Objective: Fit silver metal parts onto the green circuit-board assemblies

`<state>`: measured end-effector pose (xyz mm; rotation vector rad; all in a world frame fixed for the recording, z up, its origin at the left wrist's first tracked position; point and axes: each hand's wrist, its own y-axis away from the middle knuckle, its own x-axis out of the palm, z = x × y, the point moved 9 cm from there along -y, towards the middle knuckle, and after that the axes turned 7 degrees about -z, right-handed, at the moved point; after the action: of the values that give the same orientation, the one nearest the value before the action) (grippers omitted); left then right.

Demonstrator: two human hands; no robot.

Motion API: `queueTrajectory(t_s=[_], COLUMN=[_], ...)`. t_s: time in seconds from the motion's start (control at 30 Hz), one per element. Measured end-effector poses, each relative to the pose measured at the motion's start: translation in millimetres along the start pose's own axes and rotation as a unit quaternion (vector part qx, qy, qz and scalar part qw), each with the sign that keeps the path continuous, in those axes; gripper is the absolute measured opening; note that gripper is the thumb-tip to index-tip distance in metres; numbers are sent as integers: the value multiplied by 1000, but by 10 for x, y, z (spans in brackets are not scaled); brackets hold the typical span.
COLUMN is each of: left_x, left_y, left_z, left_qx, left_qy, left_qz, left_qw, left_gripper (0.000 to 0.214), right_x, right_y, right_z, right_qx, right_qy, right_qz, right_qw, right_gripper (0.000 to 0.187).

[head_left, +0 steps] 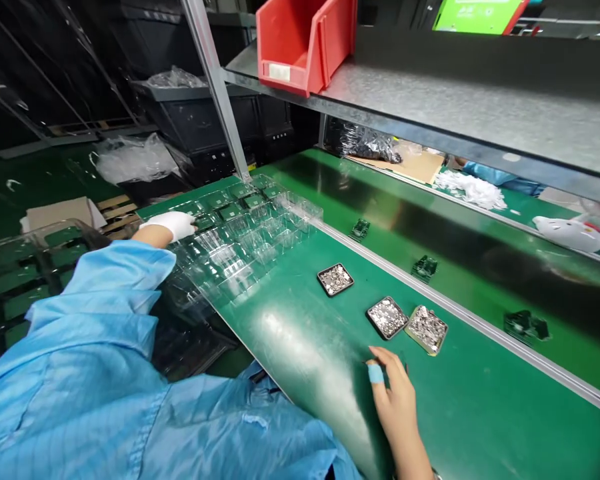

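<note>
My left hand (173,225), in a white glove, reaches into a clear plastic blister tray (260,243) at the bench's left end. Its fingers are drawn together beside a green circuit board (207,221) in one pocket; what they grip is too small to make out. More circuit boards (231,211) lie in the tray's far pockets. Low over the green bench, my bare right hand (393,393) has bent fingers and blue tape round one. A thin dark tip shows by them, its kind unclear. Beyond this hand are small dishes of metal parts (387,317), (335,279), (427,329).
Past a metal rail (460,310), several circuit boards (425,268) lie on a green strip. A metal shelf (430,100) with a red bin (300,53) overhangs the back. Dark trays (35,280) stand at left. A co-worker's blue sleeve (500,177) shows across the bench.
</note>
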<state>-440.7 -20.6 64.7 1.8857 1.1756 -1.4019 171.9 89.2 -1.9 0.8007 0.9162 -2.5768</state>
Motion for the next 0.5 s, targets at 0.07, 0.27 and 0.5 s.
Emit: queueTrajectory(t_s=[0.07,0.27,0.5], left_x=[95,171,-492], left_y=[7,81,512], left_z=[74,-60,-386], left_qx=[-14,-16,12], left_qy=[-17,-67,-61], left_qz=[20,12,-140], left_qw=[1000,998,988], left_gripper=[33,29,20], right_x=[16,57,46], right_y=[-7,5,-61], right_z=[-27,-42,9], right_qx=[2,5,5], right_qy=[9,23,25], right_qz=[-1,8,-3], right_qw=[1000,1000,1000], right_gripper=[23,23,23])
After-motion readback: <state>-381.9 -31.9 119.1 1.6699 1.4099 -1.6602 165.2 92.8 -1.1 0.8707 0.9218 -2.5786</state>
